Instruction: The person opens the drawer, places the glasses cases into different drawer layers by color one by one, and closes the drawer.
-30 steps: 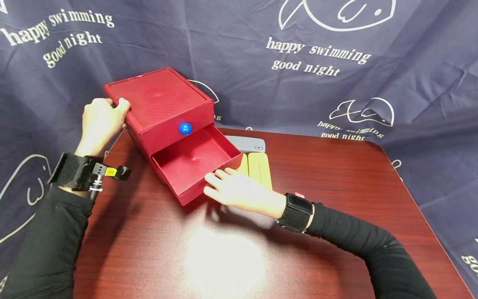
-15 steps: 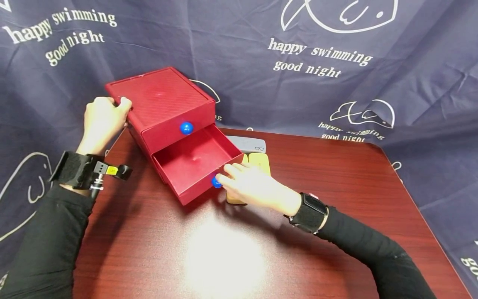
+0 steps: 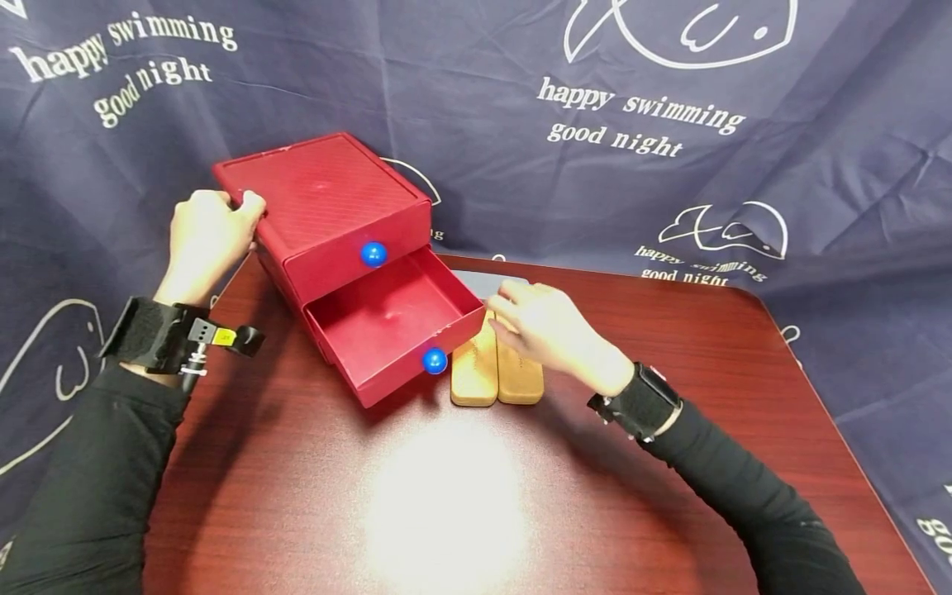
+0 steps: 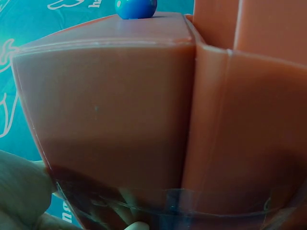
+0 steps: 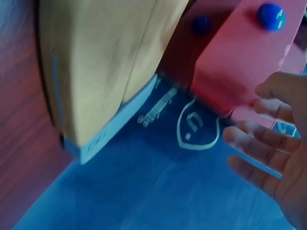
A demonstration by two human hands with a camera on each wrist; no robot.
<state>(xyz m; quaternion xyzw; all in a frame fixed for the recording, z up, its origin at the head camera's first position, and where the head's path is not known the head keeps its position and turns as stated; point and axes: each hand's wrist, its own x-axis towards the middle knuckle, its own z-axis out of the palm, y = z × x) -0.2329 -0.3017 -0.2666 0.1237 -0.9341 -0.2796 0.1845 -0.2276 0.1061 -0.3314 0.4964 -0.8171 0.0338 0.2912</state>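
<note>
Red drawer box, blue knob

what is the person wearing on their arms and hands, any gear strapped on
Both arms are in long black sleeves down to the wrists; the hands are bare, with no gloves. The left hand has a wide black strap round its wrist, carrying a small black camera mount with a yellow label and a bit of metal hardware. The right hand has a similar black wrist strap, with a small pink mark at its edge.

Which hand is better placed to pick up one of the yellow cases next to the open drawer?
The right hand, probably: it hovers open just above the yellow cases, while the left hand grips the red drawer box's far corner.
</note>
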